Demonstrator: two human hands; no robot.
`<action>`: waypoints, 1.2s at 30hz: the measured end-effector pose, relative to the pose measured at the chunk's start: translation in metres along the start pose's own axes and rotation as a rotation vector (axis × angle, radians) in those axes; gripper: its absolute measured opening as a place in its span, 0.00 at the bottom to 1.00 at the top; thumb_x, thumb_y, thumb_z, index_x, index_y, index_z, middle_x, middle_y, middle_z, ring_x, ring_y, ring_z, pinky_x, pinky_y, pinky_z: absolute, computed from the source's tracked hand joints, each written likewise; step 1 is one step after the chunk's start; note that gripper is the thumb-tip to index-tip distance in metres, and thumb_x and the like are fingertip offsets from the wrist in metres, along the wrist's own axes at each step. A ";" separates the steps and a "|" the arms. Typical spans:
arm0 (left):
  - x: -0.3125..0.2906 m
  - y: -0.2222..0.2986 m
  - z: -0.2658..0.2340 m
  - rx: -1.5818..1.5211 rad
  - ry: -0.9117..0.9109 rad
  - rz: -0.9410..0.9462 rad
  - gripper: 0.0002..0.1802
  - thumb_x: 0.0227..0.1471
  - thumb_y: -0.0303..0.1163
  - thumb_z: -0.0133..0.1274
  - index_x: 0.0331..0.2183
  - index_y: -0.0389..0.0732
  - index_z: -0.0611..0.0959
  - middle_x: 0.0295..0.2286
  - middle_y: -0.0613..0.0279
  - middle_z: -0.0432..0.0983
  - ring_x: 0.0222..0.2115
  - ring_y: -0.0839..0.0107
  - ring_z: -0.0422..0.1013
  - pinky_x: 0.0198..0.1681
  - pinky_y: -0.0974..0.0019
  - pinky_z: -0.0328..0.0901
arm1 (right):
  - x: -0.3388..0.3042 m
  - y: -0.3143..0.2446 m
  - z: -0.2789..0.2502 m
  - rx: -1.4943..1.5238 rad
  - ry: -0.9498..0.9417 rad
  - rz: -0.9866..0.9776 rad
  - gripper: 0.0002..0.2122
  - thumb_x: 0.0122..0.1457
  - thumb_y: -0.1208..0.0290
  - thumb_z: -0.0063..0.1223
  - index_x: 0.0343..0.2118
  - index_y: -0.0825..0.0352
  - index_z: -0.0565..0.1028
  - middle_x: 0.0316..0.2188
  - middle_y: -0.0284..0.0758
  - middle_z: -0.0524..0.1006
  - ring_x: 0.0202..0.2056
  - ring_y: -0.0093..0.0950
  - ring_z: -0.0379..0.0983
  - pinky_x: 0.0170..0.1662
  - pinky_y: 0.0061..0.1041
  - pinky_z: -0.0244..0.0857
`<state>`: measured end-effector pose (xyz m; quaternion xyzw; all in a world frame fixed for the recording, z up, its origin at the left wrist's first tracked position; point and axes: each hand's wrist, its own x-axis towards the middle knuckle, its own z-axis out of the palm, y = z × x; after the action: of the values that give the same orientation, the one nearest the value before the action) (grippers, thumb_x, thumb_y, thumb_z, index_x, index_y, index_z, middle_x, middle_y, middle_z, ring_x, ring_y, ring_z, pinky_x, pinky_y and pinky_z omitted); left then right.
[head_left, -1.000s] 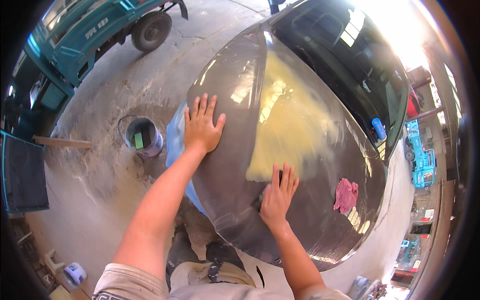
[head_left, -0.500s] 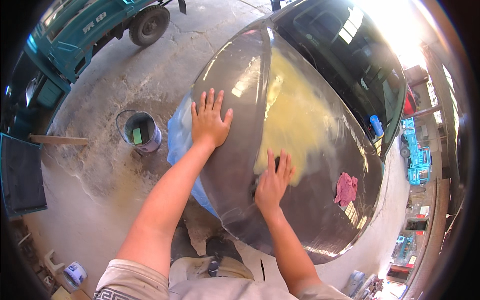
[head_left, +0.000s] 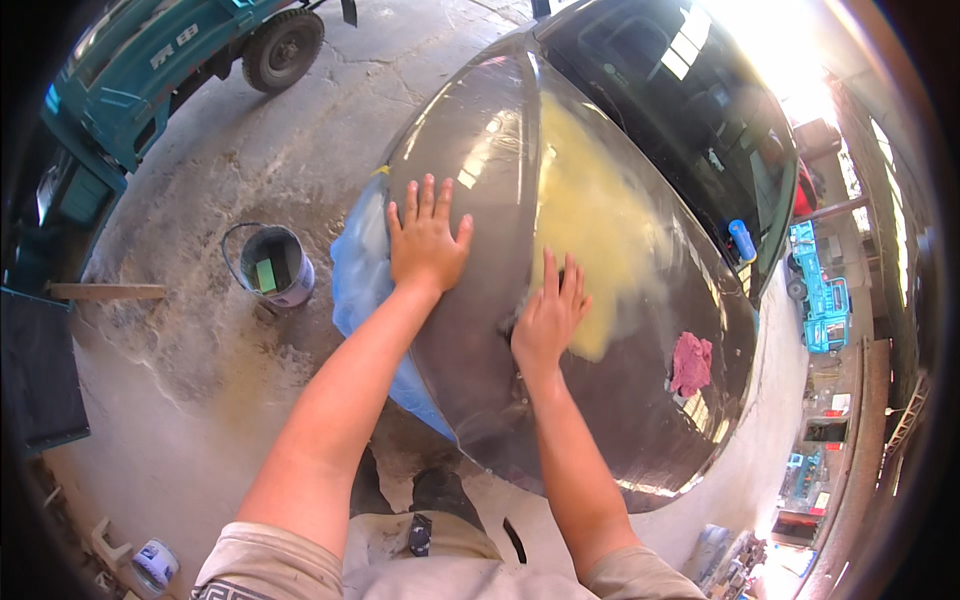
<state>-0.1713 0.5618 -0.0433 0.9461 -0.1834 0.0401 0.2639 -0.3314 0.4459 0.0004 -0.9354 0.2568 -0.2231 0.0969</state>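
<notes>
A dark grey-brown car hood [head_left: 455,270] with a large yellow patch [head_left: 590,220] fills the middle of the view. My left hand [head_left: 430,240] lies flat on its left side, fingers spread, holding nothing. Near the lower end of the yellow patch, my right hand [head_left: 548,318] presses down on a dark pad, which shows only between the fingers and beside the palm; its exact kind is hidden. A crumpled dark-pink cloth [head_left: 691,364] rests on the hood to the right. Blue plastic sheeting [head_left: 362,265] hangs along the hood's left edge.
On the floor at left stands a bucket [head_left: 283,266] with a green block inside. A teal truck [head_left: 150,70] is parked beyond it. A blue cylinder [head_left: 741,241] sits by the windshield [head_left: 690,120]. Shelving clutter lines the far right; a white pail [head_left: 155,565] is at lower left.
My right hand has slid a little up the hood with the dark pad under it. My left hand stays flat on the hood. The whole view has shifted slightly.
</notes>
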 end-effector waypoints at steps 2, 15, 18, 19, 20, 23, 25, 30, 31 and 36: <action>0.006 -0.001 0.000 0.016 0.035 0.005 0.39 0.73 0.56 0.41 0.77 0.53 0.61 0.77 0.58 0.52 0.79 0.56 0.45 0.80 0.42 0.38 | 0.039 -0.016 0.012 -0.049 0.047 -0.019 0.32 0.67 0.79 0.47 0.75 0.54 0.68 0.75 0.49 0.62 0.77 0.55 0.51 0.76 0.66 0.36; 0.005 0.000 -0.004 -0.021 -0.026 0.018 0.40 0.73 0.55 0.40 0.78 0.52 0.60 0.78 0.58 0.50 0.79 0.56 0.43 0.80 0.41 0.36 | 0.050 -0.017 0.018 -0.043 0.087 0.091 0.32 0.66 0.78 0.49 0.73 0.52 0.70 0.75 0.47 0.62 0.76 0.52 0.53 0.75 0.68 0.39; 0.007 -0.012 -0.001 -0.006 0.005 0.027 0.40 0.73 0.55 0.40 0.78 0.51 0.60 0.78 0.58 0.49 0.79 0.56 0.43 0.80 0.41 0.36 | 0.027 -0.014 0.019 0.003 0.123 0.055 0.30 0.65 0.78 0.50 0.71 0.52 0.73 0.75 0.46 0.64 0.76 0.51 0.55 0.75 0.67 0.39; 0.008 -0.015 -0.003 -0.001 -0.004 0.021 0.40 0.73 0.55 0.40 0.78 0.51 0.60 0.78 0.58 0.49 0.79 0.56 0.43 0.80 0.40 0.36 | 0.000 -0.010 0.017 -0.022 0.107 0.058 0.29 0.65 0.78 0.50 0.71 0.52 0.74 0.74 0.45 0.64 0.76 0.51 0.55 0.75 0.67 0.39; 0.009 -0.017 -0.005 -0.003 -0.010 0.010 0.40 0.73 0.55 0.40 0.78 0.51 0.60 0.78 0.58 0.49 0.79 0.56 0.43 0.80 0.40 0.36 | -0.040 -0.002 0.011 -0.052 0.091 0.053 0.29 0.65 0.78 0.50 0.70 0.52 0.75 0.74 0.45 0.65 0.76 0.51 0.55 0.75 0.67 0.39; 0.011 -0.012 -0.005 -0.009 -0.003 -0.007 0.40 0.72 0.55 0.40 0.77 0.51 0.61 0.78 0.58 0.50 0.79 0.55 0.43 0.80 0.40 0.36 | -0.047 0.002 0.008 -0.027 0.112 0.061 0.28 0.65 0.78 0.50 0.68 0.52 0.77 0.73 0.45 0.66 0.76 0.50 0.55 0.75 0.67 0.38; 0.005 -0.006 -0.004 -0.021 -0.017 0.017 0.40 0.72 0.55 0.41 0.77 0.51 0.61 0.78 0.57 0.50 0.79 0.55 0.43 0.80 0.39 0.36 | -0.014 -0.010 0.010 0.008 0.131 0.102 0.28 0.65 0.78 0.50 0.68 0.51 0.77 0.73 0.45 0.67 0.76 0.50 0.55 0.75 0.66 0.38; 0.006 -0.008 -0.002 -0.028 0.018 0.044 0.40 0.72 0.55 0.41 0.77 0.51 0.62 0.77 0.57 0.52 0.79 0.55 0.44 0.80 0.39 0.37 | 0.028 -0.025 0.016 -0.007 0.152 0.035 0.27 0.67 0.77 0.49 0.68 0.50 0.77 0.74 0.44 0.66 0.76 0.49 0.55 0.76 0.64 0.36; 0.007 -0.011 -0.002 -0.023 0.020 0.036 0.40 0.72 0.55 0.41 0.77 0.51 0.62 0.77 0.57 0.52 0.79 0.55 0.44 0.80 0.39 0.37 | 0.024 -0.021 0.017 0.045 0.160 0.016 0.28 0.66 0.77 0.50 0.68 0.50 0.77 0.74 0.44 0.65 0.76 0.49 0.55 0.76 0.65 0.36; 0.007 -0.010 -0.004 -0.023 0.004 0.000 0.40 0.72 0.55 0.42 0.77 0.50 0.62 0.77 0.57 0.53 0.79 0.55 0.45 0.80 0.39 0.37 | -0.048 0.007 0.003 0.060 0.085 0.066 0.26 0.67 0.77 0.48 0.67 0.50 0.79 0.74 0.44 0.65 0.77 0.48 0.54 0.77 0.65 0.36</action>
<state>-0.1606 0.5694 -0.0433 0.9429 -0.1833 0.0398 0.2751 -0.3699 0.4652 -0.0219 -0.9127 0.2844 -0.2671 0.1213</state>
